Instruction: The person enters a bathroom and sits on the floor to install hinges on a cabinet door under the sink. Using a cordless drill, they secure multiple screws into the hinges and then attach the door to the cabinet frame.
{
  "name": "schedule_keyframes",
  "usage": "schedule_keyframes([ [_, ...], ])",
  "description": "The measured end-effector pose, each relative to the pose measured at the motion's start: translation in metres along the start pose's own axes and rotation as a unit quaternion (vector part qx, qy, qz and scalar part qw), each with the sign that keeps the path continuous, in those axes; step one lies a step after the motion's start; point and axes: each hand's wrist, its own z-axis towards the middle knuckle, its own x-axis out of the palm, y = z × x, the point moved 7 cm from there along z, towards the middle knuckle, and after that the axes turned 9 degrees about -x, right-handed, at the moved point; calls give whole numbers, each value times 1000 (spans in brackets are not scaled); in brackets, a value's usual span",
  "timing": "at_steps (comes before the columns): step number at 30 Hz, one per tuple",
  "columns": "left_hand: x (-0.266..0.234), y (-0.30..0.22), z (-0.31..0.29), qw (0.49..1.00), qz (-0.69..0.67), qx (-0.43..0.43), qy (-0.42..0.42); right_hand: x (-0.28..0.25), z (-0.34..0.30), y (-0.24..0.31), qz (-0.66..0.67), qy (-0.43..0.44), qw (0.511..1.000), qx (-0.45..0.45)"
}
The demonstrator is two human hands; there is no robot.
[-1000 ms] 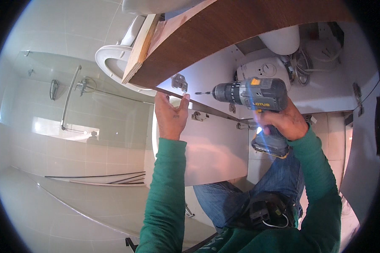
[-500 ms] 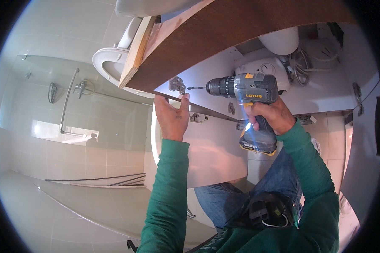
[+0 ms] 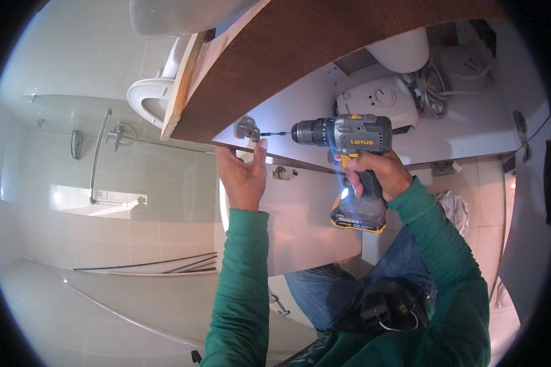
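Observation:
My right hand (image 3: 382, 174) is closed around the handle of a grey and black cordless drill (image 3: 364, 133) with yellow parts, its lamp lit. The drill lies level in the view. Its thin bit (image 3: 275, 133) points left, with the tip at a metal cabinet hinge (image 3: 246, 129) on the inner face of the cabinet's side panel (image 3: 294, 116). Just below the hinge, my left hand (image 3: 243, 177) grips the panel's front edge. Its thumb rises beside the hinge, while the other fingers are partly hidden behind the edge.
A brown wooden top (image 3: 300, 55) arches over the cabinet. Inside are a white box-shaped unit with a dial (image 3: 379, 98) and coiled hoses (image 3: 436, 92). Below my left hand, a pale door panel (image 3: 312, 226) carries another hinge (image 3: 284, 174). A toilet (image 3: 150, 98) and glass screen (image 3: 55, 159) stand left.
The drill has moved slightly closer to the hinge, and the gap at the bit's tip has closed. My left hand keeps its place by the hinge. The whole view has shifted a little.

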Motion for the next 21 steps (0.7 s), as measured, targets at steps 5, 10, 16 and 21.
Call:
schedule_keyframes([
  [5, 0, -2, 2, 1000, -4, 10, -4, -3, 1, -5, 48, -33, 998, -28],
  [10, -2, -6, 2, 1000, 18, 24, -4, -7, -2, -1, 27, -31, 999, -32],
  [16, -2, -8, 1, 999, 28, 26, -12, -6, -5, 1, 4, -31, 999, -17],
  [21, -2, -10, 1, 999, 39, 20, -9, -5, -7, 2, 8, -29, 999, -22],
])
